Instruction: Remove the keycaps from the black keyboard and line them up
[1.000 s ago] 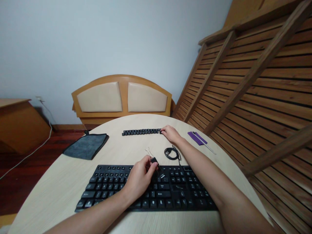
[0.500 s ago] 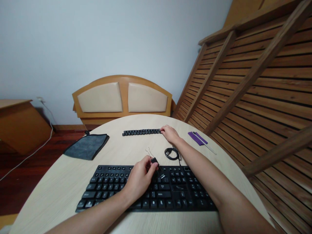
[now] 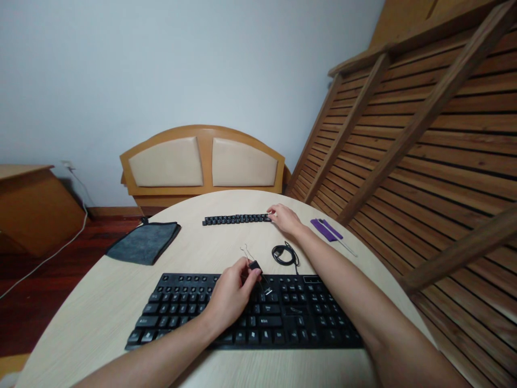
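Observation:
My left hand [image 3: 231, 290] is closed on a keycap puller [image 3: 254, 265] with a black handle and thin wire ends, held above the black keyboard [image 3: 270, 321]. Along the keyboard's upper left, several key positions lack their caps. Farther back on the table lies a double row of loose black keycaps [image 3: 236, 219]. At the right end of that row is my right hand [image 3: 284, 220], its thumb and fingers slightly apart beside the last keycaps. Nothing shows held in it.
A coiled black cable [image 3: 284, 254] lies behind the keyboard. A grey cloth [image 3: 144, 243] rests at the round table's [image 3: 194, 250] left edge. To the right are a purple brush-like item [image 3: 326, 230] with a pale stick and a leaning slatted wooden frame [image 3: 404, 156].
My right hand has drawn slightly right from the end of the keycap row, and its fingers have parted. My left hand has stayed nearly still with the keycap puller.

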Motion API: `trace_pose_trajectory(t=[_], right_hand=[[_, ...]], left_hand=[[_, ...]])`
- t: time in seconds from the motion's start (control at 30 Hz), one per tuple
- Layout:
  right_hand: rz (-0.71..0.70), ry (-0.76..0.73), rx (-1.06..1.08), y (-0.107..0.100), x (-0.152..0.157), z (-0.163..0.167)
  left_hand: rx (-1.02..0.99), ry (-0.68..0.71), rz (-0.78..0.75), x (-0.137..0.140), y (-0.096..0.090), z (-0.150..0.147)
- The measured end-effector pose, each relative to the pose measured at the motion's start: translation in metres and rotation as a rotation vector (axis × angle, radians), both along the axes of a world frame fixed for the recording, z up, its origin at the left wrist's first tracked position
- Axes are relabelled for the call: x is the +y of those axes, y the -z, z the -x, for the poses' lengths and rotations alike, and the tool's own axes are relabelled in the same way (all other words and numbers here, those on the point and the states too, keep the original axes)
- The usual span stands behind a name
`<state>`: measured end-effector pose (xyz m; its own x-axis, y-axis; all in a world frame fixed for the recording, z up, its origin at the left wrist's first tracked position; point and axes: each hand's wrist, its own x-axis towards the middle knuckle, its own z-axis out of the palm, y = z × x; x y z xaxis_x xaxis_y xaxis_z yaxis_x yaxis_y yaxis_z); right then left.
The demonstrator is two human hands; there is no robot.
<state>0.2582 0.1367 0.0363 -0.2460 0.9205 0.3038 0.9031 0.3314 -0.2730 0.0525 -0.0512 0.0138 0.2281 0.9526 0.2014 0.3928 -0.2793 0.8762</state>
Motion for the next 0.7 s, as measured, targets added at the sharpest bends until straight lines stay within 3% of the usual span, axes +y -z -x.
trace_pose_trajectory(t=[0.2,0.3,0.37,0.5,0.7], right_hand=[[0.025,-0.121,0.075,-0.036,-0.051,-0.02],[0.232,-0.322,0.133,-0.042,-0.099,-0.032],[0.364,-0.425,0.15,-0.041,-0.13,-0.04],[0.39,-0.48,0.127,-0.032,-0.173,-0.05],[0.396,-0.483,0.18,-0.014,-0.185,-0.051]], left_hand=[[0.002,-0.007,-0.018,0.001,0.001,0.0],[-0.001,0.004,-0.018,0.002,0.002,0.0],[0.002,0.005,-0.021,0.003,0.003,0.0],[0.009,0.003,-0.029,0.005,0.006,0.0],[0.105,0.005,-0.051,0.001,-0.003,0.0]])
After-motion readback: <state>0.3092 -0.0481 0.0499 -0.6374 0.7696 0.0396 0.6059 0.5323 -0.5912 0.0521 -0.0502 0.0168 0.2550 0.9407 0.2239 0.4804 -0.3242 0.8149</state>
